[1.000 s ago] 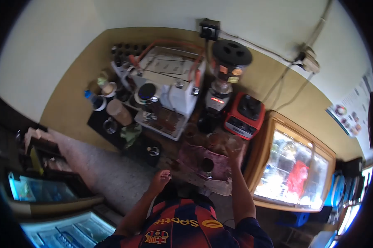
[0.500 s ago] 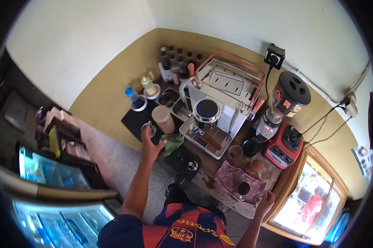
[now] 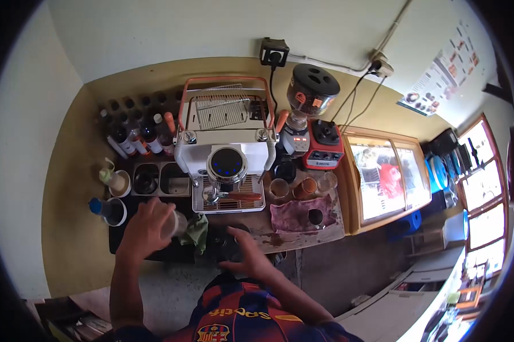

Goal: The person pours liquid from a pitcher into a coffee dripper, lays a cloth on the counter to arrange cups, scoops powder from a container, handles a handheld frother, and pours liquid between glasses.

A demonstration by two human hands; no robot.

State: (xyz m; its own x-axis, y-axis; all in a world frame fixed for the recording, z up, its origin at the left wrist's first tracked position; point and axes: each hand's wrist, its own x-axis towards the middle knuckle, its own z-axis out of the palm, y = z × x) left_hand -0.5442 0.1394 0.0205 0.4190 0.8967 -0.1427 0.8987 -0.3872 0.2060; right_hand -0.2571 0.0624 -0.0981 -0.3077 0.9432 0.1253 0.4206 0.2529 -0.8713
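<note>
My left hand is curled at the top of a translucent jar with brownish contents, over the black mat at the left of the counter. Its fingers partly cover the jar. Beside the jar lies a crumpled green cloth. My right hand, thumb and fingers apart and holding nothing, reaches toward dark items at the counter's front edge, too dim to make out. Behind them stands the espresso machine, with a wooden-handled portafilter lying on its drip tray.
Squeeze bottles in white bowls stand at the left, with several syrup bottles behind. A coffee grinder, red blender base, glasses and a pink cloth with a dark cup are to the right.
The view has swung right. My left hand has gone from spread beside the jar to curled at its top. My right hand has left the pink cloth's side for the counter's front middle.
</note>
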